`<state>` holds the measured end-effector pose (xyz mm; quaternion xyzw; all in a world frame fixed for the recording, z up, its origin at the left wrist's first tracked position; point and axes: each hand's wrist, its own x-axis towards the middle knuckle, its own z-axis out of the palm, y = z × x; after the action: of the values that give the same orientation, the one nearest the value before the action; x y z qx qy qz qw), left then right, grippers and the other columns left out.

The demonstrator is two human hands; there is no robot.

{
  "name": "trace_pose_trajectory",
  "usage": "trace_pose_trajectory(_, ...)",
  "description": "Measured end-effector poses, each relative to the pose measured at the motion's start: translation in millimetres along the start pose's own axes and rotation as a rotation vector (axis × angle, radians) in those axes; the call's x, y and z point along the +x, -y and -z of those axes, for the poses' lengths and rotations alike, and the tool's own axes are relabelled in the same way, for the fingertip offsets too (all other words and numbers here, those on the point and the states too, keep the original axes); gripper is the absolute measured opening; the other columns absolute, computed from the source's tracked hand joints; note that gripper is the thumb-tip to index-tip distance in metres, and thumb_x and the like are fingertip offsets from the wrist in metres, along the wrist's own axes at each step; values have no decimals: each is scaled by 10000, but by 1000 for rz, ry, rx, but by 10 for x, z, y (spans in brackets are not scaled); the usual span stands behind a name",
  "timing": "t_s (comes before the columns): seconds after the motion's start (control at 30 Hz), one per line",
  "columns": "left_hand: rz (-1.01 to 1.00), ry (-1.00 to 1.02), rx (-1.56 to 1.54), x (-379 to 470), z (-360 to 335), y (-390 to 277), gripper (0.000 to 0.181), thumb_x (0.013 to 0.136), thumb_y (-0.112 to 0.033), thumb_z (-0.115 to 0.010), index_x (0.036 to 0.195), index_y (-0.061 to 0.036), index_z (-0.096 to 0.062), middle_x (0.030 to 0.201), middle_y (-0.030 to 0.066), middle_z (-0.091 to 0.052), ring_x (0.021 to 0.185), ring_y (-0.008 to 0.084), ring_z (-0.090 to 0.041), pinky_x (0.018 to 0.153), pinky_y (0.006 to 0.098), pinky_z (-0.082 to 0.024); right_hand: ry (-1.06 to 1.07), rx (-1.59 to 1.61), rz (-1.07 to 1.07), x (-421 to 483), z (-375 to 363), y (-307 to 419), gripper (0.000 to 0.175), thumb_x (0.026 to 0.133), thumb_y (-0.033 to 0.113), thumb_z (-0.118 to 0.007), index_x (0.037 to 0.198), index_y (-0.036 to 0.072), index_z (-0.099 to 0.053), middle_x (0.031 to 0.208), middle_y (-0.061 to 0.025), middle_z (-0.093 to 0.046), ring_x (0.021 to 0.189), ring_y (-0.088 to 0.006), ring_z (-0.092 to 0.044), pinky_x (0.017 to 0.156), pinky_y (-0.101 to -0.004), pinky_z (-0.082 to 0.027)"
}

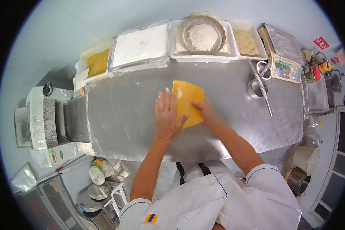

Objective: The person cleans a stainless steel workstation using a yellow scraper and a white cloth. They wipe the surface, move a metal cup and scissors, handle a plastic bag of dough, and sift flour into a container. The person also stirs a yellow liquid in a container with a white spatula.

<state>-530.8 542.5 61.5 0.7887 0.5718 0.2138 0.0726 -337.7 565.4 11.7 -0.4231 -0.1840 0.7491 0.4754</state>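
A flat yellow sheet (189,106), with a pale smear near its upper left edge, is between my hands over the steel table. Whether it is a plastic scraper or a slab of dough I cannot tell. My right hand (208,112) grips its right edge, thumb across the face and the other fingers hidden behind. At the left edge is my left hand (168,116), back upward, fingers stretched out and white with flour at the tips. Its thumb overlaps the sheet's lower left part; the palm side is hidden.
Along the back of the steel table (123,115) stand tubs of white powder (141,44), a sieve (203,35) and a digital scale (286,69). A steel rolling pin (260,86) leans across a metal cup (254,89). A dough-rolling machine (57,120) adjoins the left end.
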Motion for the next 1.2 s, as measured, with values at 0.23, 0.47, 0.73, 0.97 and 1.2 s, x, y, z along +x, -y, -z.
trace_pose_trajectory(0.23, 104, -172, -171, 418, 82, -63, 753, 1037, -476, -473, 1522, 92, -374, 1639, 285, -281, 1521, 505, -214, 1227, 597, -152, -242, 300, -57, 1330, -4, 1859, 315, 993, 129, -602, 1278, 2, -559, 1134, -156, -679, 989, -265, -707, 839, -362, -617)
trace_pose_trajectory(0.47, 372, 77, -48, -550, -302, 147, 731, 1018, -414, -543, 1510, 102, -383, 1635, 287, -283, 1521, 487, -224, 1235, 576, -160, -163, 262, -36, 1004, 151, 1489, 296, 985, 101, -600, 1258, -8, -564, 1153, -149, -672, 989, -264, -707, 837, -372, -611)
trace_pose_trajectory(0.73, 328, 376, 146, -1972, -391, 191, 880, 953, -535, -604, 1529, 84, -359, 1613, 290, -322, 1509, 473, -265, 1229, 564, -207, -25, -881, 187, -194, 327, 468, 375, 930, 161, -659, 1254, -21, -609, 1145, -198, -710, 1048, -337, -696, 922, -410, -552)
trace_pose_trajectory(0.97, 232, 187, 109, -1661, -548, 394, 868, 936, -569, -610, 1509, 52, -412, 1620, 232, -341, 1482, 440, -325, 1211, 553, -260, 141, -1699, 213, -7, -391, 19, 338, 899, 209, -589, 1171, 10, -614, 1081, -280, -690, 975, -467, -662, 836, -526, -521)
trace_pose_trajectory(1.2, 234, 66, 34, -1726, -342, 892, 776, 945, -474, -637, 1506, 23, -435, 1627, 193, -355, 1485, 429, -331, 1212, 550, -268, 349, -1898, 460, 34, -1160, -327, 197, 917, 159, -569, 1068, 58, -645, 907, -194, -720, 858, -424, -696, 740, -521, -534)
